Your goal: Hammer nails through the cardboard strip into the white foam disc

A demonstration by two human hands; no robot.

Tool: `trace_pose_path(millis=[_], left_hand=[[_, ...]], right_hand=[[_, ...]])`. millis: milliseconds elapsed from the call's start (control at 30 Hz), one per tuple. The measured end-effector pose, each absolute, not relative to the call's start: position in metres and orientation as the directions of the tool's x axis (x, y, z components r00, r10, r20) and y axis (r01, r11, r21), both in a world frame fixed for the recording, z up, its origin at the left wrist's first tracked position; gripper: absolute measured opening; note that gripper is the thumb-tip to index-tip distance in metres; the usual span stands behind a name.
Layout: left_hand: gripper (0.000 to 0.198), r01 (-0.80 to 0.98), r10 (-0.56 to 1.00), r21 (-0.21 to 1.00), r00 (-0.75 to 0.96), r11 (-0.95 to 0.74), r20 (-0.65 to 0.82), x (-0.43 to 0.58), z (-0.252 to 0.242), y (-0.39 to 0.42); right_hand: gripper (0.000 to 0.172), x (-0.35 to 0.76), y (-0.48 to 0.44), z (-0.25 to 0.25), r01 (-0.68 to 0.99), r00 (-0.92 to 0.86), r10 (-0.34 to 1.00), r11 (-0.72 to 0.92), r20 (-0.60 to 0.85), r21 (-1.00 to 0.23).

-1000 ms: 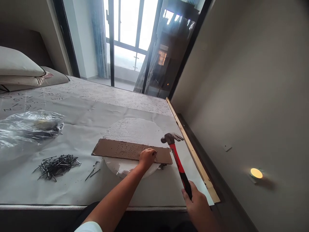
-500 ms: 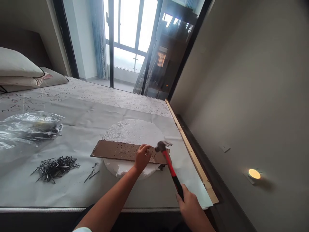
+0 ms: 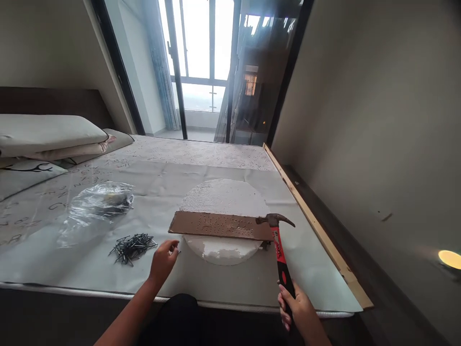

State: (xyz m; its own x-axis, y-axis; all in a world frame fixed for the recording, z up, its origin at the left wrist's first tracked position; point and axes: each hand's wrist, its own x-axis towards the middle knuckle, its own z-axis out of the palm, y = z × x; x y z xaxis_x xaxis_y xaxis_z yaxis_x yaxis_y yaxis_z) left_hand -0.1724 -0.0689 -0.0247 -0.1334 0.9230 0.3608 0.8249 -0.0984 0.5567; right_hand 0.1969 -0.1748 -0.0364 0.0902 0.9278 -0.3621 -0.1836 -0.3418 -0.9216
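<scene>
My right hand [image 3: 297, 305] grips the black and red handle of a claw hammer [image 3: 279, 250]. The hammer's steel head is over the right end of a brown board [image 3: 216, 226] dotted with small holes. That board lies across a round white foam disc [image 3: 223, 252] on a pale sheet. Left of the disc, near the board's front left corner, my left hand [image 3: 163, 262] is low over the sheet with its fingers curled together. A small dark tip shows beside the fingers, but what they hold is hidden. A pile of dark nails [image 3: 133, 247] lies left of this hand.
A crumpled clear plastic bag [image 3: 101, 204] sits behind the nails. Folded bedding [image 3: 54, 134] is at the far left of the mattress. A wooden strip [image 3: 313, 221] runs along its right edge, beside the wall. Glass doors stand at the back.
My left hand has moved off the board, leftward and down to the sheet near the nails. The hammer has shifted right, and the whole view has turned.
</scene>
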Motion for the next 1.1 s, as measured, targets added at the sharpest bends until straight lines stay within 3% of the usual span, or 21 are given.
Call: trace_pose_path(millis=[167,400,467,733,1000,1100], left_hand=[[0.022,0.937,0.990,0.332,-0.135,0.113,0.045,-0.196,-0.060,-0.075],[0.026,0.996,0.995,0.034,-0.075,0.078,-0.070,-0.185,-0.058,-0.063],[0.024,0.998,0.996,0.001,-0.055,0.055,-0.070,-0.183,-0.054,-0.061],[0.019,0.981,0.994,0.186,0.042,-0.061,0.105,-0.184,-0.035,-0.062],[0.022,0.795,0.936,0.507,0.220,-0.335,0.273,-0.112,0.020,-0.063],[0.017,0.719,0.941,0.612,0.199,-0.329,0.273,-0.061,0.031,-0.051]], right_hand=[[0.046,0.205,-0.177,-0.045,-0.250,0.059,0.913,-0.378,-0.404,-0.891],[0.042,0.205,-0.176,-0.043,-0.167,0.063,0.913,-0.388,-0.403,-0.906],[0.041,0.204,-0.175,-0.042,-0.164,0.058,0.914,-0.388,-0.402,-0.907],[0.041,0.208,-0.174,-0.037,-0.211,0.030,0.910,-0.399,-0.414,-0.892],[0.043,0.211,-0.169,-0.031,-0.271,0.072,0.916,-0.362,-0.394,-0.892],[0.045,0.213,-0.168,-0.031,-0.276,0.078,0.915,-0.361,-0.396,-0.891]])
